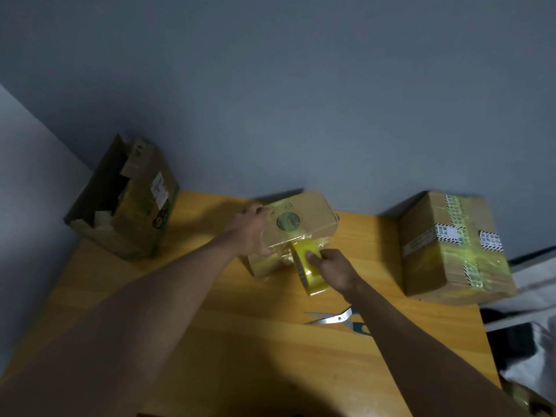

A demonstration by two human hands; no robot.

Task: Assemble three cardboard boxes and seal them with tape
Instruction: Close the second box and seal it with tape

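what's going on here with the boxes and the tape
A person is taping the middle box on the wooden table. The left hand holds the box steady while the right hand grips a yellow tape roll against its near side. The box on the right already has tape bands across it. The box on the left stands open at the table's corner. Scissors lie on the table near the right forearm.

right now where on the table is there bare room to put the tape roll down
Bare wooden table nearest the person, left of the scissors. Also between the middle box and taped box. Crowded around the tape roll.
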